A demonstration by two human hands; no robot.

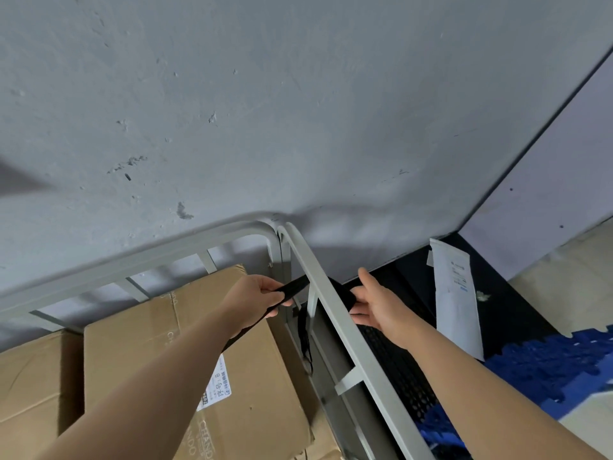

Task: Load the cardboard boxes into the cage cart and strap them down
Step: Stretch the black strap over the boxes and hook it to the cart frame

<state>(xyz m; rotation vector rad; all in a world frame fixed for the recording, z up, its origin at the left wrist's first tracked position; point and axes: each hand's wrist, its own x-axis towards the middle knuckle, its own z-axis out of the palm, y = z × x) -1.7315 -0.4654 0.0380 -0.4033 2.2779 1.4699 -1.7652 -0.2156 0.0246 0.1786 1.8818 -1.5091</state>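
Two brown cardboard boxes sit inside the grey metal cage cart [325, 283]: a larger box [166, 356] with a white label in the middle and another box [30, 376] at the left. A black strap [293, 288] runs under the cart's right top rail near the back corner. My left hand [257, 297] pinches the strap inside the cart, above the larger box. My right hand [378, 303] holds the strap's other part outside the rail, thumb raised. A loose loop of strap hangs down inside the rail.
A grey concrete wall [298, 111] stands right behind the cart. Outside the cart at the right lie a white padded mailer [457, 293], a black perforated mat [401, 366] and blue plastic floor tiles [544, 363].
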